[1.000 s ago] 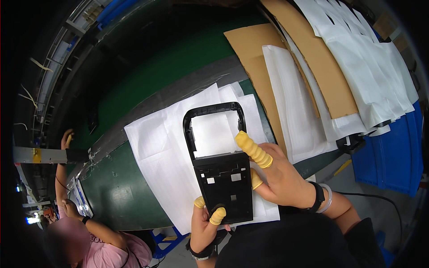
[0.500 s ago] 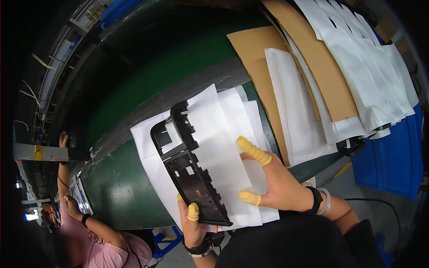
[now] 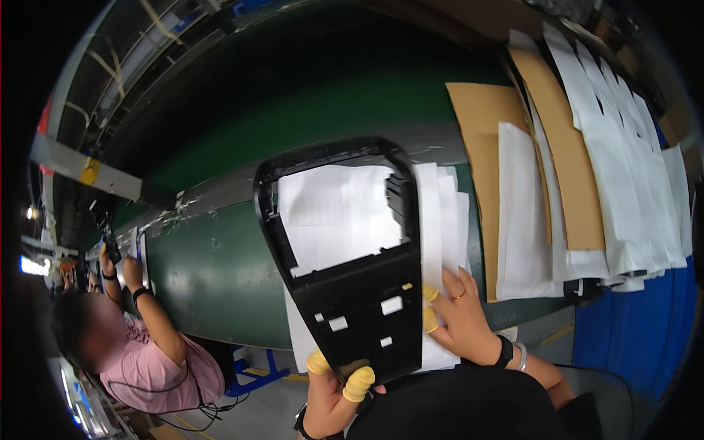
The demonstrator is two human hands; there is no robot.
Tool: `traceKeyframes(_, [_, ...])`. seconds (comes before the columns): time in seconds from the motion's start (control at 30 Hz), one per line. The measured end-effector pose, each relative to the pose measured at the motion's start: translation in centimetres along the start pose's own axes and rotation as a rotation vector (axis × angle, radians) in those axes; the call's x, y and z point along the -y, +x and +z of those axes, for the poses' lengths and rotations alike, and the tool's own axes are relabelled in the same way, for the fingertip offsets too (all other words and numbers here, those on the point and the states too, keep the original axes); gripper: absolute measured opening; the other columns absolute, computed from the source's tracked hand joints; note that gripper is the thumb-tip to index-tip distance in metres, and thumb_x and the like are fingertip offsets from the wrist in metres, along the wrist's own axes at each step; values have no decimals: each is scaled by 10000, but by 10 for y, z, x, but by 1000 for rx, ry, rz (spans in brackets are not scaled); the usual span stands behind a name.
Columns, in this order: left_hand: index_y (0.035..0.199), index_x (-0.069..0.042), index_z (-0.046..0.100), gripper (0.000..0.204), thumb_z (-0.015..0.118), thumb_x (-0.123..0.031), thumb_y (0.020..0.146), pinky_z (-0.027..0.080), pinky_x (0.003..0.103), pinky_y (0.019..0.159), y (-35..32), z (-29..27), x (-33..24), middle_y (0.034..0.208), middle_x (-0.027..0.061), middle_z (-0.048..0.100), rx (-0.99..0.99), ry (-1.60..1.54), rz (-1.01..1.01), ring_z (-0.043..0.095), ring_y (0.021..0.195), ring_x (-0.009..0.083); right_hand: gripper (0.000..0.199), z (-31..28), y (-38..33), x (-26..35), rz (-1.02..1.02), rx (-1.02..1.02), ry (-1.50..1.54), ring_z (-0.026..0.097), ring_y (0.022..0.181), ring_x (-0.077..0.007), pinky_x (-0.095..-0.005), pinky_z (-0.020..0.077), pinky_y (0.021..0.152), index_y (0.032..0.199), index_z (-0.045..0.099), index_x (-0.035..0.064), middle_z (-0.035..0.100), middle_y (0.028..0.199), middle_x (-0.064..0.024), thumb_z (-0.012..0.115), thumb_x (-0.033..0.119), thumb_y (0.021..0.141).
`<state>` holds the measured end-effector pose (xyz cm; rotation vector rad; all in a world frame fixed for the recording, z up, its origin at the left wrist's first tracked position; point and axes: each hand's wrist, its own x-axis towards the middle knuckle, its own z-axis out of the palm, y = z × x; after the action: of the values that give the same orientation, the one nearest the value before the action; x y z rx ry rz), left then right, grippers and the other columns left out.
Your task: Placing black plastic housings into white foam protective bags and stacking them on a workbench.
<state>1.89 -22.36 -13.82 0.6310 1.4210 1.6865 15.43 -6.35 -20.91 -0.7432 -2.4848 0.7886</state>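
Observation:
A black plastic frame (image 3: 374, 312) with a large rectangular opening at its far end and small cut-outs in its solid part is held up, facing me, above white foam sheets (image 3: 440, 213). My left hand (image 3: 334, 400) grips its near lower end, the thumb lying on the face. At its right edge, the yellow-cotted thumb and index finger of my right hand (image 3: 466, 323) close on the rim, while the other fingers stay extended. Both hands wear yellow finger cots. Through the opening, a white sheet shows.
The sheets lie on a green worktable (image 3: 213, 271). To the right are brown cardboard (image 3: 565, 147), more white foam sleeves (image 3: 623, 183) and a blue bin (image 3: 623, 330). A co-worker in a pink shirt (image 3: 165, 374) works at the left, beside a grey metal post (image 3: 88, 169).
The black frame has turned from nearly edge-on to broadside towards me. My right hand has moved from apart to its right edge. The co-worker now holds a dark tool.

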Motion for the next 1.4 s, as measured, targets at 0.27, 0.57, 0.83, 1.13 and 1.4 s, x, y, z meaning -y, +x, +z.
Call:
traceKeyframes(0.27, [1313,-105,206,644,599,-58,805,539,365,497,-13,8,-5,1069,193,485,-99,63,61,598,688,277,334,1,-2,-5,12,23,77,380,1058,-461,-521,297,950,1040,602,43,400,1248,-221,588,143,722])
traceKeyframes(0.57, [1290,-82,205,494,479,-32,883,512,280,541,22,32,-47,1094,191,478,239,-203,-34,587,725,192,315,9,-6,-15,-48,52,38,355,1086,-481,-538,292,942,984,599,21,376,1268,-230,615,156,700])
traceKeyframes(0.83, [1223,47,353,455,277,-306,947,529,356,600,81,68,-94,1062,241,549,292,-440,-333,601,829,322,332,2,-7,-11,-10,68,144,350,1114,-459,-537,292,944,1031,585,41,381,1278,-202,610,171,727])
traceKeyframes(1.13, [1266,102,324,537,244,-321,944,557,323,575,77,87,-95,1115,304,511,202,-418,-221,582,901,390,321,5,-6,-14,-2,31,174,367,1088,-418,-500,309,935,1011,581,28,393,1243,-194,617,150,715])
traceKeyframes(1.4, [1265,-10,286,402,319,-266,957,539,405,728,76,72,-92,1117,184,529,328,-440,-227,600,911,303,304,4,-4,-13,0,36,199,372,1082,-409,-495,305,941,978,583,20,395,1235,-204,620,132,697])
